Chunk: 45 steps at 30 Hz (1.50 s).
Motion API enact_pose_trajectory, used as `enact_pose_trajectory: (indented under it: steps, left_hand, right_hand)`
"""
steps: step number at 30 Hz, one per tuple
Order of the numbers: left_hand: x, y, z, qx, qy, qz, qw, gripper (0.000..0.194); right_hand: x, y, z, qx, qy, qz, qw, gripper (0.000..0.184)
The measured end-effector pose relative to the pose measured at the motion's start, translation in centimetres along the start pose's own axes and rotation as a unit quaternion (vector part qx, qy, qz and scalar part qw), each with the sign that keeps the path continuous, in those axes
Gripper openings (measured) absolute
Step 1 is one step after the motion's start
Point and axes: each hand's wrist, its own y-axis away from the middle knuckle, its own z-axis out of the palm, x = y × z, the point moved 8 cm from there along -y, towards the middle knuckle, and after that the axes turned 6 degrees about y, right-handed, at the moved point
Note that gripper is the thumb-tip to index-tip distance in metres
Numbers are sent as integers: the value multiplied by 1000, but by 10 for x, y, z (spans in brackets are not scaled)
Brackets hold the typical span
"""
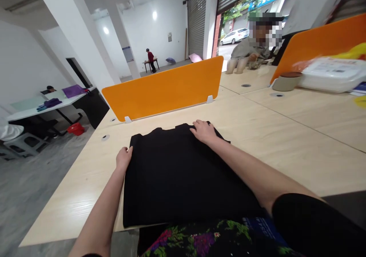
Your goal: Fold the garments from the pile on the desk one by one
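A black cloth (pixel 183 177), possibly a folded garment, lies spread on the light wooden table (pixel 74 203) right in front of me. Its far edge is uneven and its near edge reaches the table's front. At the far left side of the cloth is my left hand (pixel 124 158), closed at its edge with the thumb against the fabric. My right hand (pixel 204 131) rests on the far right part of the cloth, fingers stretched out and lying on it. The undersides of both hands are hidden.
An orange divider (pixel 166 91) stands beyond the cloth. To the right are a round container (pixel 286 82), a white plastic box (pixel 333 74) and another orange divider (pixel 323 45). A person (pixel 251 51) sits across the table. Grey stools (pixel 27 142) and a red bucket (pixel 76 129) stand on the floor at left.
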Motion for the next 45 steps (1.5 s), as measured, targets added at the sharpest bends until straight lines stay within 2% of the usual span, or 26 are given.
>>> enact_pose_trajectory:
  steps: [2,5,8,11,17,22,26,28,30,32,35,41,45]
  left_hand:
    - [6,-14,10,11,-2,-17,1000,31]
    - [6,-18,17,51,6,-36,998,25]
    - [-2,-14,11,111,25,-45,993,29]
    - [-8,-13,4,149,47,-38,987,29]
    - [-9,-23,14,103,88,-28,990,27]
    - [-12,-23,16,96,110,-31,989,22]
    - [-14,-20,9,135,128,-36,982,24]
    - [-14,-21,10,128,133,-37,982,24]
    - [-12,-22,12,111,135,-36,984,24]
    - [-11,-22,13,101,139,-34,985,24]
    - [-10,-22,13,102,151,-28,983,21]
    - [-7,-19,8,142,190,6,971,28]
    - [-9,-22,8,146,189,8,971,29]
  right_hand:
    - [-3,-8,15,18,-19,37,999,38]
    - [6,-10,34,38,-52,60,996,39]
    - [37,-10,34,70,-51,139,986,40]
    - [65,-13,33,57,-40,203,977,37]
    - [86,-20,39,44,-51,239,969,32]
    - [85,-27,46,-3,-75,201,977,28]
    - [92,-24,46,-19,-93,243,965,30]
    - [94,-23,42,-7,-101,240,965,31]
    - [89,-24,39,-6,-98,196,976,34]
    - [82,-25,38,-17,-82,140,987,31]
    - [77,-26,39,-22,-59,108,992,25]
    - [74,-27,36,-16,-30,122,992,32]
    - [87,-24,34,-9,-33,171,985,33]
